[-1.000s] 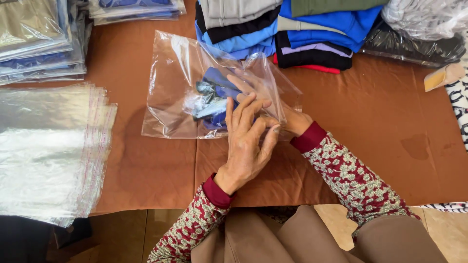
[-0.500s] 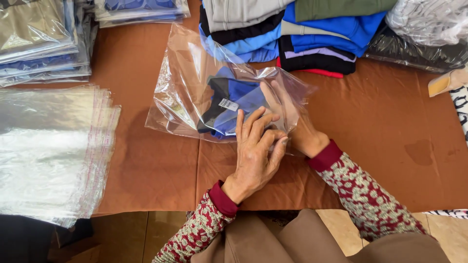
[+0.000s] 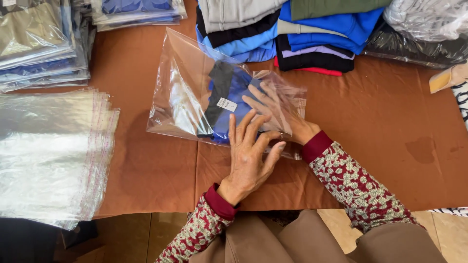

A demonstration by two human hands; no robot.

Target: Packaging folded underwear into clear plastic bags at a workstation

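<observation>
Centre frame: clear plastic bag holds folded blue garment. Right hand inside bag, fingers spread on garment. Left hand flat on bag mouth, fingers apart.

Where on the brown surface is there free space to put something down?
The widest bare patch of the brown surface lies right of the right hand, below the folded garments. A narrower strip runs between the stack of empty bags and the clear bag under the left hand. The far edge is crowded.
</observation>
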